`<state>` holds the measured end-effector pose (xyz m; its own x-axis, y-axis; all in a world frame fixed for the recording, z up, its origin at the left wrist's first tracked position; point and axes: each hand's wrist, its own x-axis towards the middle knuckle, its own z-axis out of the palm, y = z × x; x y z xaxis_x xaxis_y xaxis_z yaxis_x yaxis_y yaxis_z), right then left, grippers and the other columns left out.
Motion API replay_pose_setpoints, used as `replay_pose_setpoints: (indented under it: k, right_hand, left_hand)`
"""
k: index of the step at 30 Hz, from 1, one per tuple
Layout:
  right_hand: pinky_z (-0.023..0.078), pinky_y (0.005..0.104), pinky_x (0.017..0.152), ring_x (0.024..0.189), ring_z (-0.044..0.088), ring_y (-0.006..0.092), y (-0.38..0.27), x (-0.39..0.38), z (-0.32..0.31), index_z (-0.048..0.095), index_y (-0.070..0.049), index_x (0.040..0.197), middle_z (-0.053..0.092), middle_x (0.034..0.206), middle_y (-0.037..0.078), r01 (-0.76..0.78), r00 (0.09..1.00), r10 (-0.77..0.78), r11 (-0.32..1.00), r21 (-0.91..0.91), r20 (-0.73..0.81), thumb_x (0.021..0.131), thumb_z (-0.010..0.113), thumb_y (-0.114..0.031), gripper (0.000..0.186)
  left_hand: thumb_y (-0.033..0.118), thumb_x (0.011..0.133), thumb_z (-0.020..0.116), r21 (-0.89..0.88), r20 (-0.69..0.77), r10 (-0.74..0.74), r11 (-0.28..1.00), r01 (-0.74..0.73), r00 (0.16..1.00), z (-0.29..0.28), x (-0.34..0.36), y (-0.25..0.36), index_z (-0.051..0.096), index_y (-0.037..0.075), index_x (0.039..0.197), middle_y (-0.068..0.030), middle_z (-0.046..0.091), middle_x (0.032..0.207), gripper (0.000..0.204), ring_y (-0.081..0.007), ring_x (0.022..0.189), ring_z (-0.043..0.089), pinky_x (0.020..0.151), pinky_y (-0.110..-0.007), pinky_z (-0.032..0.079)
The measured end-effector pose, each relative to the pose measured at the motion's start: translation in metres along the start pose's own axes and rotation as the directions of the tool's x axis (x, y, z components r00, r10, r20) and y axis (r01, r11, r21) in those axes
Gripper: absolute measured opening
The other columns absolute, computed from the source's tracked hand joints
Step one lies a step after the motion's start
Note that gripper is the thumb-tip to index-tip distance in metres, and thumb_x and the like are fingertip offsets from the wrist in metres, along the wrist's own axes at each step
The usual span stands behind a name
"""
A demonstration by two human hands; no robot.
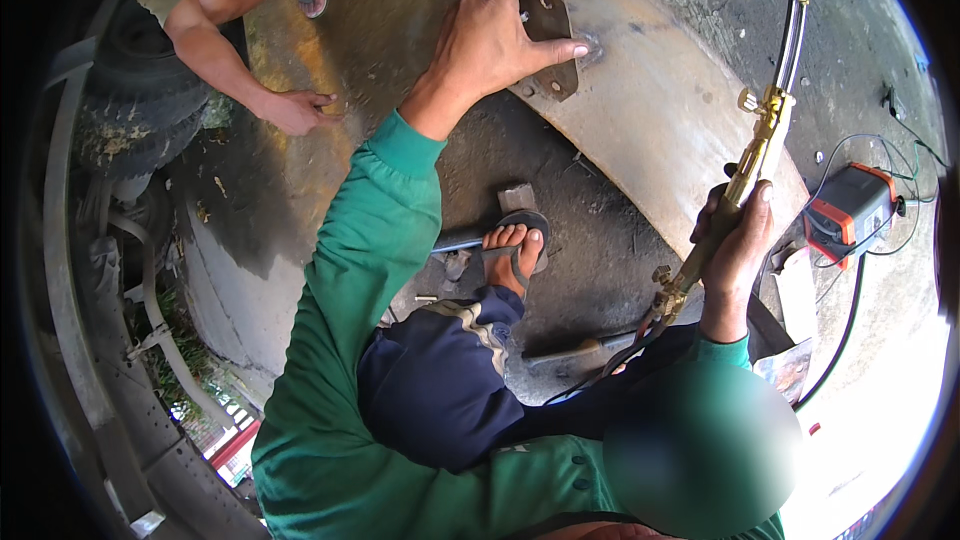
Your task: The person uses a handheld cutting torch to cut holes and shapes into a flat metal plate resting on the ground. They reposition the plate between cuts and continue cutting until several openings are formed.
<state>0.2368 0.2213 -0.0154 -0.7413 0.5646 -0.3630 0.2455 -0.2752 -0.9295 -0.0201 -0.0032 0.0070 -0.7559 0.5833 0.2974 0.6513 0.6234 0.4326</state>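
My left hand [490,35] grips a small flat metal plate [548,25] with drilled holes, thumb on its right edge and fingers over the top. The small plate is at the left edge of a large, curved-edged sheet of metal [660,110] on the ground; whether it touches the sheet I cannot tell. In my right hand [738,240] is a brass cutting torch [765,135], held upright by its handle. A small bright flame burns at the torch's tip, pointing left, well to the right of the small plate. Hoses run down from the handle's lower end.
A co-worker's hand [298,112] points from the left, beside a stack of tyres [135,90]. An orange and black machine [852,210] with cables stands at the right. My sandalled foot [512,252] is below the sheet, near a small metal block [517,198].
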Motion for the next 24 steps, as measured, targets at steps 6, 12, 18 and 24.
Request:
replay_pose_setpoints:
  k: [6,12,18,24]
  right_hand:
    - [0.044,0.0266,0.044,0.051,0.053,0.0126,0.004,0.001,0.01,0.057,-0.001,0.125,0.058,0.073,0.005,-0.012,1.0,0.012,1.0,-0.015,0.007,0.107,0.035,-0.057,0.063]
    - [0.044,0.0264,0.044,0.051,0.053,0.0124,0.005,0.0,0.011,0.057,-0.001,0.125,0.059,0.073,0.005,0.002,1.0,-0.002,1.0,-0.027,0.015,0.107,0.034,-0.057,0.063]
    - [0.044,0.0263,0.044,0.051,0.053,0.0123,0.005,0.002,0.005,0.056,-0.001,0.125,0.058,0.073,0.005,0.008,1.0,-0.008,1.0,-0.002,0.015,0.107,0.034,-0.056,0.062]
    - [0.044,0.0264,0.044,0.051,0.053,0.0124,0.005,0.003,0.002,0.056,-0.001,0.125,0.058,0.073,0.005,0.01,1.0,-0.01,1.0,-0.003,0.023,0.107,0.034,-0.055,0.061]
  left_hand:
    - [0.05,0.067,0.094,0.002,-0.008,0.041,0.999,-0.041,0.999,-0.006,-0.001,-0.006,0.051,0.0,0.13,-0.025,0.069,0.104,0.091,-0.0387,0.092,0.071,0.078,-0.046,0.058]
    - [0.052,0.069,0.092,0.029,0.036,0.018,0.999,-0.019,0.999,-0.006,0.002,-0.002,0.049,-0.002,0.132,-0.0282,0.068,0.107,0.093,-0.0414,0.097,0.071,0.08,-0.047,0.059]
    - [0.053,0.071,0.09,0.031,0.067,0.003,1.0,-0.005,0.998,-0.007,-0.001,0.0,0.048,-0.003,0.133,-0.0301,0.067,0.108,0.094,-0.0439,0.099,0.071,0.082,-0.048,0.059]
    - [0.053,0.07,0.091,0.034,0.073,-0.013,0.999,0.01,0.997,-0.008,0.001,0.003,0.049,-0.003,0.133,-0.0304,0.067,0.108,0.093,-0.0435,0.099,0.071,0.08,-0.048,0.059]
